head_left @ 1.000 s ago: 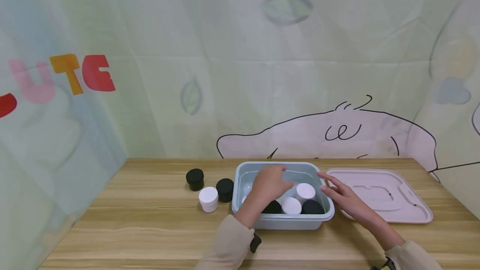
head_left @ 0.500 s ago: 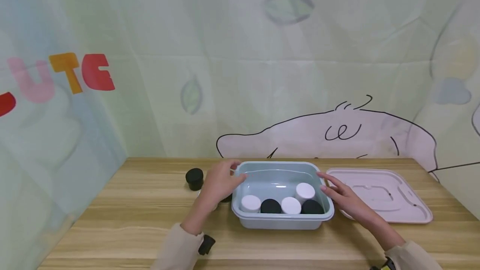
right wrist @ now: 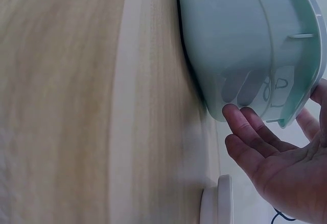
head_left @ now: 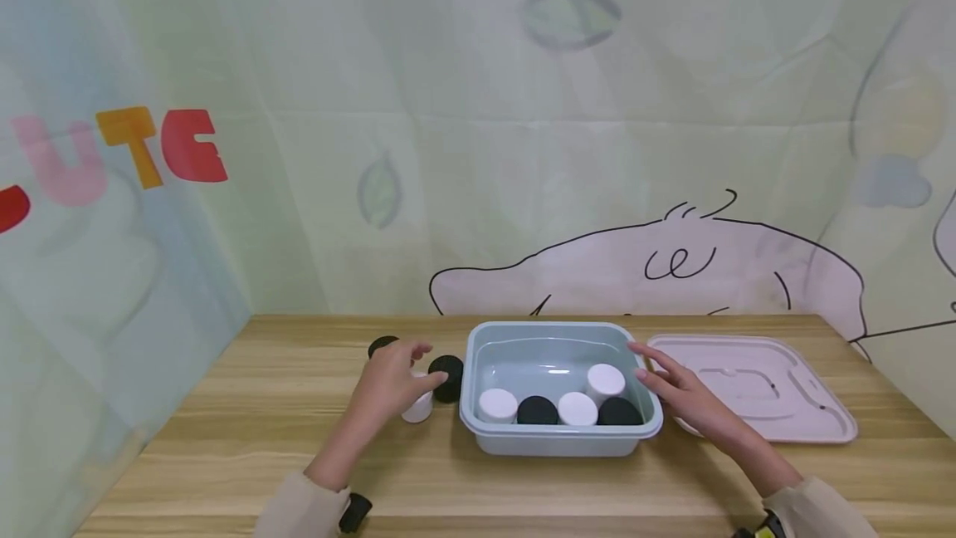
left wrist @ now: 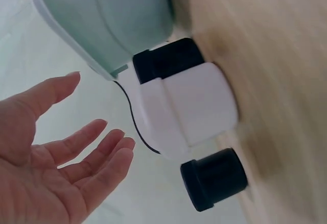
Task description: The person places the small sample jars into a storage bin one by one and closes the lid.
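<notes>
On table, at blue bin: person's two hands at work either side of bin point(head_left: 560, 438).
Writing: backdrop at left reads "UTE" in pink, orange, red letters point(head_left: 123, 152); nothing legible on jars or bin.
Change: 1 s ago L hand was inside bin; 0.5 s ago at bin's left rim; now out over jars left of bin. R hand & bin as before. White jar at bin's front left, hidden under the hand 1 s ago, now shows.
L hand point(head_left: 392, 380): fingers straight, spread, holding nothing (wrist view); hovers over white jar point(head_left: 418, 409), contact can't tell.
R hand point(head_left: 675, 393): fingers relaxed, straight, tips touching bin's right wall point(right wrist: 240, 55); grips nothing.
Jars outside: white jar just beside black jar point(head_left: 448, 376); another black jar point(head_left: 381, 344) behind hand.
Jars in bin: white point(head_left: 497, 405), black point(head_left: 537, 410), white point(head_left: 578, 408), black point(head_left: 618, 412) along front; white point(head_left: 606, 380) behind.
Lid: pink lid point(head_left: 777, 393) flat on table, right of bin.
</notes>
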